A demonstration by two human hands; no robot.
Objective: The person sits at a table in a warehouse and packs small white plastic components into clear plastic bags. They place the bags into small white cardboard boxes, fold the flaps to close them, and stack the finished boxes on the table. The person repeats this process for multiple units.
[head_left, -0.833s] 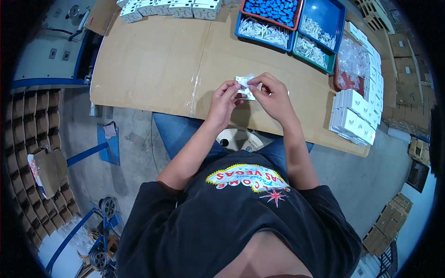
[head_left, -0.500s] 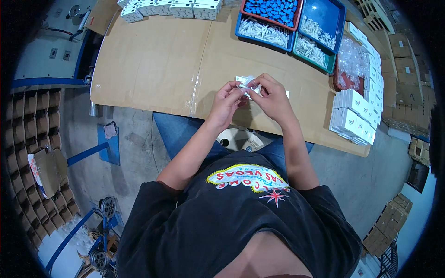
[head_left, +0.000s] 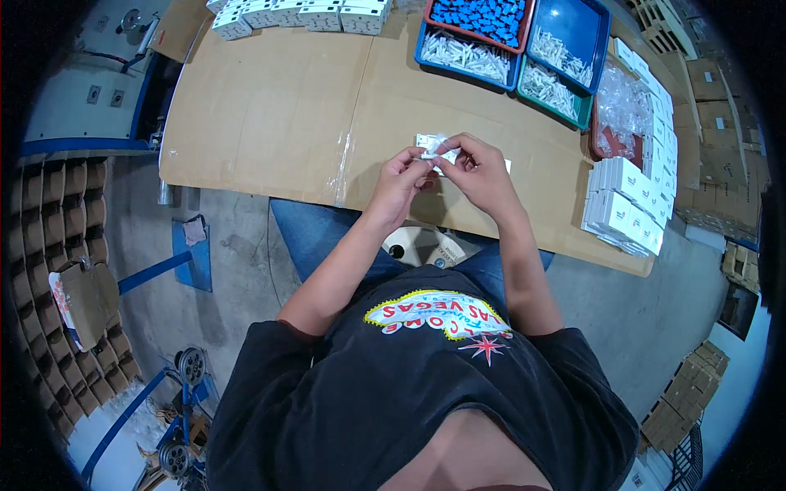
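Note:
Over the cardboard-covered table, my left hand (head_left: 396,186) and my right hand (head_left: 483,173) meet with fingertips pinched together. Between them is a small clear plastic bag (head_left: 439,147), crumpled and shiny. A slim white piece shows at the fingertips; whether it lies inside the bag or against it I cannot tell. Beneath the hands lies a flat white printed item (head_left: 422,140), mostly covered by the fingers, with a white edge (head_left: 508,166) showing beside my right hand.
Beyond my hands stand a red tray (head_left: 526,41) of blue pieces and blue (head_left: 517,80) and green (head_left: 584,123) trays of slim white pieces. Clear bags (head_left: 620,106) fill a red tray at right. White boxes stack at the right edge (head_left: 622,192) and far left (head_left: 319,16).
Both hands stay in nearly the same place. The fingertips have shifted slightly around the bag, and the white piece between them shows less.

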